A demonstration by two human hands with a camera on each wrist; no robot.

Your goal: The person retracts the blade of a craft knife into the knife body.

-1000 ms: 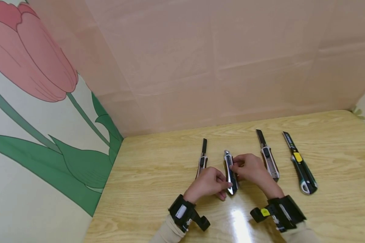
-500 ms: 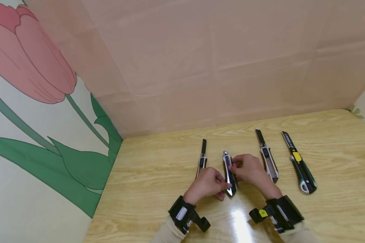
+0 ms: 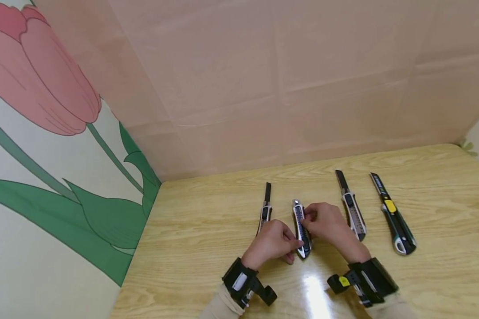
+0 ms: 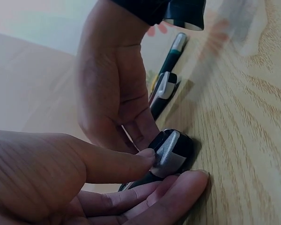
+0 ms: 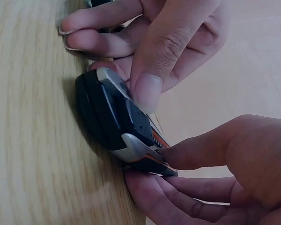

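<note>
A black and silver utility knife lies lengthwise near the front middle of the wooden table, with no blade showing past its silver nose. My left hand pinches its butt end from the left, thumb on top and fingers at the side against the table, as the left wrist view shows. From the right, my right hand pinches the same knife around its middle, thumb on its upper face. Orange trim along the body shows on the knife in the right wrist view. The fingers partly hide its sides.
Left of the hands lies another utility knife with its dark blade out, its lower end behind my left hand. On the right are a similar knife, blade out, and a black-green one with a yellow slider. A pink sheet covers the back.
Both hands keep their grip on the middle knife and barely move. The view shifts very slightly; the other knives stay where they were.
</note>
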